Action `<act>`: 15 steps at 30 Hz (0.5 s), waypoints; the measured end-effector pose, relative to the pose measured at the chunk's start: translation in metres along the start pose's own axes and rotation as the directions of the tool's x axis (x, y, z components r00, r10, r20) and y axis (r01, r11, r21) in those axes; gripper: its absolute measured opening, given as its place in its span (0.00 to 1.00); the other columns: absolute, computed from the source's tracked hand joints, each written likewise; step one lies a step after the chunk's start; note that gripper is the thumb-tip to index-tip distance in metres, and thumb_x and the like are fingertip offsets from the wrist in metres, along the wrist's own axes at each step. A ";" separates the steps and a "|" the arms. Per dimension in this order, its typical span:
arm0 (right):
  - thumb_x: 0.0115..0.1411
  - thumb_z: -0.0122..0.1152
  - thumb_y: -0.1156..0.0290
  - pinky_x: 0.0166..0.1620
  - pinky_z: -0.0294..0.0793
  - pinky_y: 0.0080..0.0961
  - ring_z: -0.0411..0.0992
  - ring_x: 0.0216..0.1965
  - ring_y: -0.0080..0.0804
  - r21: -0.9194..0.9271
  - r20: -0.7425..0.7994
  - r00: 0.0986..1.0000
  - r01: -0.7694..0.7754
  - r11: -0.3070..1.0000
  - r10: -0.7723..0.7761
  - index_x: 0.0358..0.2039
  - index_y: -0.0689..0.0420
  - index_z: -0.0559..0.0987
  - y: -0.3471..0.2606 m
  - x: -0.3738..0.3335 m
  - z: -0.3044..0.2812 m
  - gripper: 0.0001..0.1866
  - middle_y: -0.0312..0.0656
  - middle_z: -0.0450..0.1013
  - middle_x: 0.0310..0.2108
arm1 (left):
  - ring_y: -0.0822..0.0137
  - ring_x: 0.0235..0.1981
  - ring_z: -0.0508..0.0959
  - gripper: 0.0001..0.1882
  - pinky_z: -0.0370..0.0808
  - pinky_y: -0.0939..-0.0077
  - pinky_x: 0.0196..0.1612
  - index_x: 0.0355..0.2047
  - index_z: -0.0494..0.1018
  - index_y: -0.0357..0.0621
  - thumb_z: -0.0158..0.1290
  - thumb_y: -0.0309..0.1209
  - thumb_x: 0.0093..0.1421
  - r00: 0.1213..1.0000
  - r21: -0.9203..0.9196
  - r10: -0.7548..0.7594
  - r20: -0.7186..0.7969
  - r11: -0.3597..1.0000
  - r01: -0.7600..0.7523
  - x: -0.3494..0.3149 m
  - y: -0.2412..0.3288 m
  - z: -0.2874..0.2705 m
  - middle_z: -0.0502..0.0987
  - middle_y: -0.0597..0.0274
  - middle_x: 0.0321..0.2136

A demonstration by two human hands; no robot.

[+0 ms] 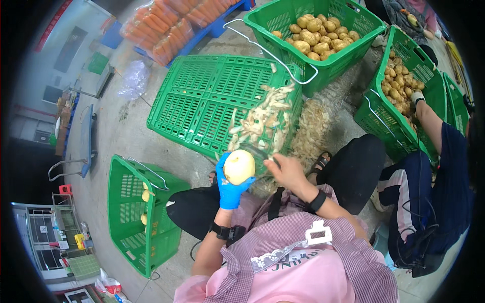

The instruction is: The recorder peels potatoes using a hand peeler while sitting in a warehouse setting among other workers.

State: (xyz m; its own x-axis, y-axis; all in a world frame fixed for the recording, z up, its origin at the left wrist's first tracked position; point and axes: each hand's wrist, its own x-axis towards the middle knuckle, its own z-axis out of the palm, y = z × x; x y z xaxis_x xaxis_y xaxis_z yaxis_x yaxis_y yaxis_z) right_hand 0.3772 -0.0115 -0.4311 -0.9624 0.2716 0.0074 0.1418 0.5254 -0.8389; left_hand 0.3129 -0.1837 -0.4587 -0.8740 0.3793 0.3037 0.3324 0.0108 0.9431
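My left hand point(231, 191), in a blue glove, is wrapped round a pale, peeled potato point(239, 167) and holds it up in front of my knees. Close to the potato's right side, my bare right hand point(290, 174) is closed on what looks like a peeler point(260, 155), smeared by motion and hard to make out. Just beyond both hands stands an upturned green crate point(194, 101), its slatted base strewn with potato peelings point(262, 118) on the right side.
More peelings point(313, 126) lie heaped on the floor. A green crate point(252, 22) of unpeeled potatoes point(321, 35) stands far right of centre; another green crate point(371, 113) holds potatoes, a co-worker's gloved hand point(417, 97) among them. At left, a green crate point(121, 222) contains peeled potatoes. Bagged carrots point(164, 30) lie behind.
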 end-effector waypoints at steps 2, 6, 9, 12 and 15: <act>0.53 0.48 0.54 0.21 0.65 0.37 0.66 0.16 0.49 0.001 -0.041 0.984 0.174 0.985 -0.174 0.20 0.57 0.70 -0.022 -0.005 0.001 0.18 0.48 0.66 0.12 | 0.64 0.47 0.65 0.45 0.67 0.72 0.47 0.51 0.53 0.40 0.66 0.29 0.32 0.996 -0.013 -0.072 -0.050 0.997 0.072 -0.003 0.003 0.003 0.61 0.55 0.47; 0.54 0.48 0.56 0.22 0.64 0.37 0.67 0.20 0.49 0.009 -0.113 0.989 -0.091 0.996 0.092 0.23 0.58 0.69 0.010 0.016 -0.001 0.16 0.53 0.65 0.14 | 0.62 0.47 0.64 0.39 0.66 0.69 0.48 0.51 0.54 0.42 0.61 0.28 0.39 0.927 -0.329 -0.343 -0.151 0.902 0.281 -0.004 0.020 0.016 0.62 0.56 0.46; 0.57 0.45 0.59 0.19 0.61 0.25 0.64 0.14 0.31 0.410 0.095 0.967 -0.255 0.876 0.237 0.30 0.59 0.68 0.010 0.012 -0.005 0.15 0.45 0.70 0.17 | 0.60 0.48 0.64 0.32 0.65 0.68 0.49 0.51 0.54 0.43 0.55 0.28 0.45 0.780 -0.771 -0.621 -0.081 0.535 0.346 -0.012 0.017 0.017 0.63 0.57 0.45; 0.60 0.40 0.60 0.14 0.56 0.14 0.60 0.11 0.18 0.704 0.320 0.902 -0.431 0.564 0.289 0.37 0.59 0.65 -0.018 0.002 0.002 0.15 0.41 0.71 0.27 | 0.60 0.48 0.65 0.30 0.64 0.68 0.49 0.50 0.54 0.42 0.53 0.27 0.47 0.755 -0.890 -0.652 -0.066 0.381 0.251 -0.011 0.031 0.032 0.64 0.57 0.45; 0.58 0.44 0.63 0.21 0.62 0.20 0.63 0.17 0.23 0.757 0.116 0.929 -0.312 0.575 0.352 0.33 0.60 0.67 -0.026 0.004 0.008 0.12 0.37 0.67 0.25 | 0.62 0.46 0.66 0.32 0.66 0.70 0.48 0.49 0.54 0.39 0.57 0.25 0.45 0.859 -0.681 -0.496 -0.128 0.674 0.288 -0.004 0.037 0.045 0.64 0.57 0.45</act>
State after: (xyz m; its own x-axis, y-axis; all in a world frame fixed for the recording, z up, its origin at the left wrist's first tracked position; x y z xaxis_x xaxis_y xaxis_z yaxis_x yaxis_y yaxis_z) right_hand 0.3683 -0.0307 -0.4142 -0.8706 0.3441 -0.3516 0.2066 -0.3929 -0.8961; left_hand 0.3451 -0.1431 -0.4312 -0.9609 0.2015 -0.1900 -0.2688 -0.5136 0.8148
